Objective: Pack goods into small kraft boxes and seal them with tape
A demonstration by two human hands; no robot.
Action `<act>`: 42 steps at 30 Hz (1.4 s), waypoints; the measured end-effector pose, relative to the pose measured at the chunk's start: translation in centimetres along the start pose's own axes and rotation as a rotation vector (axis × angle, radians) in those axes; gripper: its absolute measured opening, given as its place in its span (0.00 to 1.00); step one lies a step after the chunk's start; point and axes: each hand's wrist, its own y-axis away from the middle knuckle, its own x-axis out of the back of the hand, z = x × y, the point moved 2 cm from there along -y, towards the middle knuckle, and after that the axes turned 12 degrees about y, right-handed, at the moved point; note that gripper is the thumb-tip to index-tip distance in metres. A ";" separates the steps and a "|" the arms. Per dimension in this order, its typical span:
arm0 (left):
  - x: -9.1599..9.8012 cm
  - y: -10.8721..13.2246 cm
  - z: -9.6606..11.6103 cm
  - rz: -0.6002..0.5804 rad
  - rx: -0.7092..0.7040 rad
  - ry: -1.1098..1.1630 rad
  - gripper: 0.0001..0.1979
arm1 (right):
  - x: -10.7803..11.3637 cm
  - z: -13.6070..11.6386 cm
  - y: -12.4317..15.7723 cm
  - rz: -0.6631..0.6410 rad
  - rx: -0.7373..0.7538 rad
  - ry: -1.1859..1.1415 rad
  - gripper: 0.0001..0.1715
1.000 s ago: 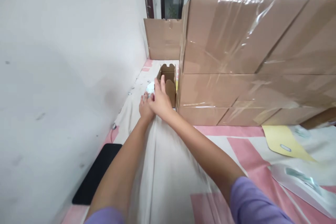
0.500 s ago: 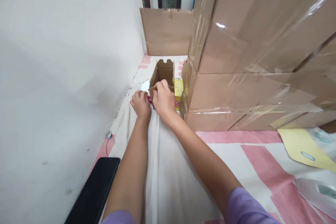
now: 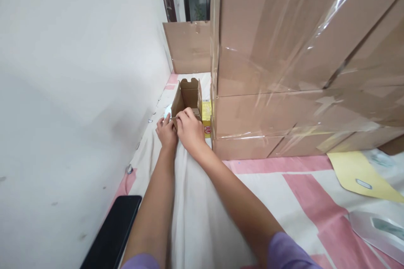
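Note:
A small brown cardboard box (image 3: pixel 177 99) stands with its top open on the cloth ahead of me, narrow end towards me. My right hand (image 3: pixel 190 131) is closed on the near edge of this box, fingers pinching the cardboard. Just to the left, my left hand (image 3: pixel 167 133) is at the box's near left corner with its fingers bent; what lies between them is hidden. Against the box's right side stands a yellow packet (image 3: pixel 206 110) with a red emblem. Behind my left fingers a pale bluish object (image 3: pixel 168 111) shows in part.
Large taped cartons (image 3: pixel 252 117) rise close on the right. A white wall (image 3: pixel 78 71) runs along the left. Behind the box stands a cardboard panel (image 3: pixel 189 48). A black phone (image 3: pixel 112 231) lies near left; yellow paper (image 3: pixel 362 176) and a grey device (image 3: pixel 375 227) lie right.
The view has shifted, so the box and hands appear slightly lower and further left. A pink bit by my left fingertips is now out of sight. My right hand keeps its grip on the box edge.

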 end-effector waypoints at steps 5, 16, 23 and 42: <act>0.3 -0.3 -0.4 0.034 -0.013 0.041 0.16 | -0.4 0.3 0.1 0.039 0.017 -0.042 0.15; 11.6 6.8 2.5 0.304 0.051 0.149 0.17 | 7.2 -2.0 5.6 0.212 0.355 -0.144 0.14; 19.8 22.2 6.4 0.502 0.161 0.382 0.18 | 17.1 1.3 17.0 0.345 0.649 -0.305 0.07; 31.7 33.5 29.3 0.616 -0.363 0.600 0.07 | 33.9 17.9 35.1 0.542 -0.189 -0.176 0.20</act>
